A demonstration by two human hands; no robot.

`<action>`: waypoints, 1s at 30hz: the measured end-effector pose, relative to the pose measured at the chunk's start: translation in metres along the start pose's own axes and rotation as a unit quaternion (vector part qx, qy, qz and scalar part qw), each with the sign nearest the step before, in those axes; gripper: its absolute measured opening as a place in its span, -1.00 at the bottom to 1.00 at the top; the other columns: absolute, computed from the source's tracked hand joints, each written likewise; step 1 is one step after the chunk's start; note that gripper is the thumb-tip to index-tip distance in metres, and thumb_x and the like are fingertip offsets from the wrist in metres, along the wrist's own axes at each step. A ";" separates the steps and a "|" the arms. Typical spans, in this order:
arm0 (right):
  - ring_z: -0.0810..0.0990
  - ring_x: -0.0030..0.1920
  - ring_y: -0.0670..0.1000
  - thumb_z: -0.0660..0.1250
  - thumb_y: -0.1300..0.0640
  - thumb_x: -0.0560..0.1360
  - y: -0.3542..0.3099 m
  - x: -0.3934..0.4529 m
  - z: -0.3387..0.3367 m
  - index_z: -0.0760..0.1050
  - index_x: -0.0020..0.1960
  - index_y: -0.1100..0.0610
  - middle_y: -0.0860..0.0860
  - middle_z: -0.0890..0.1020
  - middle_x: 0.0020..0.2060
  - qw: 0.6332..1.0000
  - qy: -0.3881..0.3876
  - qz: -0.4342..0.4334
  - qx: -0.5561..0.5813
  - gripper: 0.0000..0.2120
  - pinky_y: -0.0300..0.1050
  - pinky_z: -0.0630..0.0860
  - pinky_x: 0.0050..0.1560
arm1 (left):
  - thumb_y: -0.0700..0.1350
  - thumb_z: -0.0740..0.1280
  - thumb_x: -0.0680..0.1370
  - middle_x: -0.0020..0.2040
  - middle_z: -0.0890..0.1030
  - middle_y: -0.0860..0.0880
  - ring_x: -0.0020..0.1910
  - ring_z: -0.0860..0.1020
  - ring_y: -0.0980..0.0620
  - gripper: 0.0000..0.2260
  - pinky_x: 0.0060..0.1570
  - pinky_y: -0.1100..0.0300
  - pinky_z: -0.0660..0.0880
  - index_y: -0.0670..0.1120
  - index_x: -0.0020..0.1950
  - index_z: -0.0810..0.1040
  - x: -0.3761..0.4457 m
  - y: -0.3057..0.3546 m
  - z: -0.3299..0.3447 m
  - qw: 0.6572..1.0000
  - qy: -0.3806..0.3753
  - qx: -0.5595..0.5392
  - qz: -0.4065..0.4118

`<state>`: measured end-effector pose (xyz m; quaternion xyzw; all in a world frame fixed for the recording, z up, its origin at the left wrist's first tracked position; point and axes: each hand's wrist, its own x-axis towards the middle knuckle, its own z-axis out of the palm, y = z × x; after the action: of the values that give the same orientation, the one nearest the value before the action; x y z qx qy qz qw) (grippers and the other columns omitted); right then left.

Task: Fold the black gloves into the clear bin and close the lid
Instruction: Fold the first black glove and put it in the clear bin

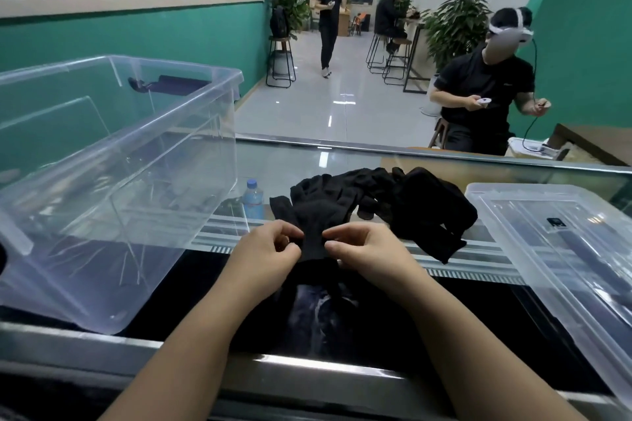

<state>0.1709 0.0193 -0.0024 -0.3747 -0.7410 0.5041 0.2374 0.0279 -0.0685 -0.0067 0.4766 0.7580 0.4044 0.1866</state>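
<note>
Black glove [309, 236] is pinched at its cuff by our left hand [270, 251] and right hand [362, 249] (fingers closed on fabric). We should flatten it squarely, then fold toward the clear bin [113, 161] at left.

Black gloves [372, 205]: thin, dark fabric, lying in a loose crumpled pile on the glass counter between the bin and the lid. One glove [309, 225] lies flat in front of the pile, fingers pointing away, its cuff pinched from both sides. Clear bin [113, 161]: large, transparent, rectangular, open-topped, standing at the left, tilted in this view, nothing visible inside. Lid [561, 236]: clear plastic, off the bin, lying at the right, well apart from it.
</note>
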 end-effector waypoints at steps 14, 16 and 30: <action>0.53 -0.49 -0.27 0.41 0.11 0.40 0.005 0.000 -0.001 0.64 -0.19 0.05 -0.11 0.62 -0.42 0.988 0.006 -0.028 -0.152 -0.96 -0.38 0.46 -0.39 | -0.08 0.24 0.53 -0.05 0.57 0.18 -0.31 0.47 0.21 -0.83 -0.29 0.35 0.34 0.08 0.07 0.55 0.008 -0.011 0.004 0.999 0.004 0.036 0.038; 0.52 -0.51 -0.23 0.42 0.09 0.39 0.006 0.001 -0.003 0.60 -0.23 0.05 -0.06 0.64 -0.41 0.986 0.003 -0.023 -0.163 -0.95 -0.37 0.44 -0.43 | -0.07 0.21 0.55 0.06 0.54 0.14 -0.13 0.55 0.12 -0.76 -0.12 0.22 0.42 0.06 0.20 0.47 0.019 -0.009 0.002 1.000 0.001 0.028 0.006; 0.58 -0.48 -0.01 0.37 0.17 0.46 0.010 0.026 -0.014 0.36 0.02 0.16 0.04 0.53 -0.18 0.991 0.117 0.058 -0.009 -0.78 -0.09 0.58 -0.37 | -0.01 0.27 0.54 -0.11 0.57 0.08 -0.11 0.50 0.11 -0.80 -0.21 0.31 0.35 -0.05 0.09 0.54 0.058 -0.009 0.004 0.997 0.025 0.055 0.048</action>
<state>0.1680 0.0500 -0.0072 -0.4755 -0.6896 0.4631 0.2897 -0.0025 -0.0181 -0.0098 0.5118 0.7594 0.3828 0.1213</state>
